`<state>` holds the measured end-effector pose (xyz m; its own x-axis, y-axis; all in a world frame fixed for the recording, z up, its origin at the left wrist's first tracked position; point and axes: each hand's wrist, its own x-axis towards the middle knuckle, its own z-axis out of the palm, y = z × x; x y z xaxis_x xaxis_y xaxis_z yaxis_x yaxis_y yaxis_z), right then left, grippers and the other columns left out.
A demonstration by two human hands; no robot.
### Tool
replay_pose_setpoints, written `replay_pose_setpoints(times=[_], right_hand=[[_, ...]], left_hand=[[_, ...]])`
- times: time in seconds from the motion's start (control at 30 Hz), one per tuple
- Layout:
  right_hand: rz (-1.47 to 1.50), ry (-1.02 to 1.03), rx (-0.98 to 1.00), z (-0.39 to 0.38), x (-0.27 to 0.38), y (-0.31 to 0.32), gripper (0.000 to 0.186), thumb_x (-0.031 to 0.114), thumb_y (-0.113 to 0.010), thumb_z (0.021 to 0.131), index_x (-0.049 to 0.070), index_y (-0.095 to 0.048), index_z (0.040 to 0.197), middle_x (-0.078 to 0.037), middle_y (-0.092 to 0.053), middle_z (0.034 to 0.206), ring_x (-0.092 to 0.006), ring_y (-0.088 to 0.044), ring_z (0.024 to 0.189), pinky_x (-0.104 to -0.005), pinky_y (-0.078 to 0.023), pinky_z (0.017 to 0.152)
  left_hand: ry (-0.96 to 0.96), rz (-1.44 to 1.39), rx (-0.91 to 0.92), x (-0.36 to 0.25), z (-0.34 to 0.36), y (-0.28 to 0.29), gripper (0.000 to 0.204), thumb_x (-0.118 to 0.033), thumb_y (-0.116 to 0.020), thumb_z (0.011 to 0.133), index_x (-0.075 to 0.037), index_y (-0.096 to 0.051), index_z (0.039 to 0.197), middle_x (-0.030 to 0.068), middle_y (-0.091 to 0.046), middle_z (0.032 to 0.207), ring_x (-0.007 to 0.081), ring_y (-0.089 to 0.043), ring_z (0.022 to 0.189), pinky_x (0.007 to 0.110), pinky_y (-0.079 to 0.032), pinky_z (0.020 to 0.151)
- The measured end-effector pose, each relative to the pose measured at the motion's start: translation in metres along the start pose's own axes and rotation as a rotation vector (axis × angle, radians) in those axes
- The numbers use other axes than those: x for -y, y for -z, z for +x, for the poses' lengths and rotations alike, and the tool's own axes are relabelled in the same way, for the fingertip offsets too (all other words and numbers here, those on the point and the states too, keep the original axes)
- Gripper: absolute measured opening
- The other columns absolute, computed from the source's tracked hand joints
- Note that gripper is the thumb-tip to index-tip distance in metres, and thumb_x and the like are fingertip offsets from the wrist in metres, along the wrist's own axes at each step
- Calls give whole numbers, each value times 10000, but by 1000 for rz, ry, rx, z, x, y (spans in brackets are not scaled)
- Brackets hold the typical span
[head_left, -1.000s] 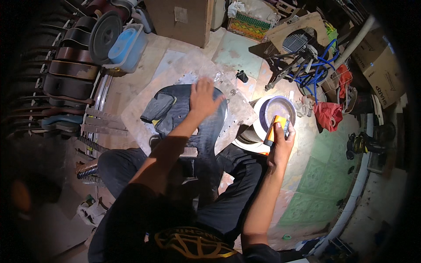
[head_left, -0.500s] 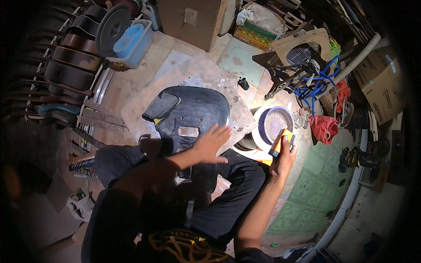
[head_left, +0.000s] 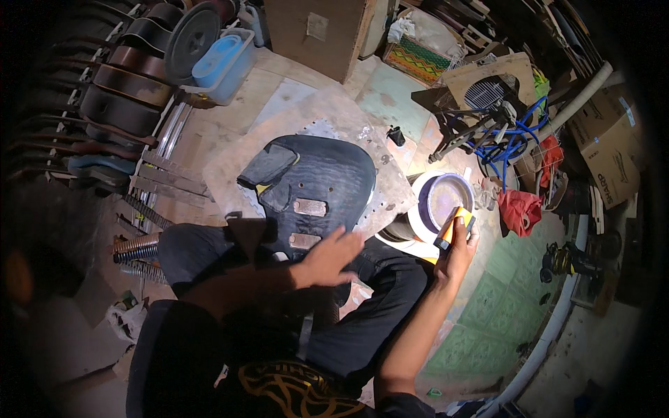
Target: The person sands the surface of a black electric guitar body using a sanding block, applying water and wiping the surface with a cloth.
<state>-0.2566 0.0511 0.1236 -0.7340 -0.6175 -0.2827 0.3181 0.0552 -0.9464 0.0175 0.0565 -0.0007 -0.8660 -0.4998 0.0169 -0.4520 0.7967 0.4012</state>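
A dark guitar body [head_left: 327, 164] lies across my lap and a flat board [head_left: 230, 157]. Two rectangular recesses and a few small holes show in its face. My left hand [head_left: 333, 258] is at the body's lower right edge, fingers stretched and spread, holding nothing; whether it touches the surface I cannot tell. Off to the right, my right hand [head_left: 458, 254] grips a yellow-and-black sanding block [head_left: 462, 218]. That block is over the near rim of a round white-and-purple tub [head_left: 424, 202].
Guitar bodies [head_left: 125, 83] hang in a row at the left. Behind are a blue plastic tub [head_left: 240, 70] and a large brown box [head_left: 313, 49]. Blue hose [head_left: 512, 143], a red cloth [head_left: 521, 212] and cardboard boxes [head_left: 606, 143] crowd the right side.
My left hand has drawn down toward me over the guitar body, uncovering the second recess. My right hand still holds the sanding block by the tub. The whole view has shifted slightly.
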Motion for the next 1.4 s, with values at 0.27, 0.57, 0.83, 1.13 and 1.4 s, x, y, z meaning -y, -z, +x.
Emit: replay_pose_setpoints(times=[0.27,0.57,0.83,1.13,1.4], right_hand=[[-52,-33,-5,-1,3,3,554,173,-746,942,10,-463,1390,-137,-651,1180,-190,-662,1000,-313,-561,809],[7,0,-16,0,5,1,549,157,-747,941,-1,-470,1388,-142,-651,1182,-200,-655,1021,-343,-547,866],[1,-19,-8,-1,3,6,548,147,-742,943,0,-466,1392,-142,-648,1190,-197,-650,1036,-335,-537,894],[-9,-2,-10,12,-9,11,558,155,-742,941,-18,-458,1388,-159,-631,1221,-202,-651,1050,-340,-543,899],[96,46,63,0,-11,-1,471,197,-726,961,30,-502,1341,-127,-667,1175,-206,-677,1012,-343,-571,845]], left_hand=[[301,128,-236,111,119,23,762,-503,-507,987,-1,-363,1542,171,-337,1628,315,-286,1522,517,-202,1234],[44,80,43,31,78,-5,765,-458,-542,971,18,-357,1540,178,-360,1612,292,-287,1523,504,-161,1255],[212,9,-176,115,126,13,736,-475,-501,997,4,-374,1540,176,-303,1647,296,-252,1542,509,-162,1250],[190,219,-254,96,98,17,668,-406,-496,997,-16,-393,1530,165,-354,1622,308,-303,1512,537,-230,1219],[4,98,34,-11,-30,5,752,-520,-481,1002,9,-385,1529,167,-320,1638,298,-265,1532,504,-182,1240]])
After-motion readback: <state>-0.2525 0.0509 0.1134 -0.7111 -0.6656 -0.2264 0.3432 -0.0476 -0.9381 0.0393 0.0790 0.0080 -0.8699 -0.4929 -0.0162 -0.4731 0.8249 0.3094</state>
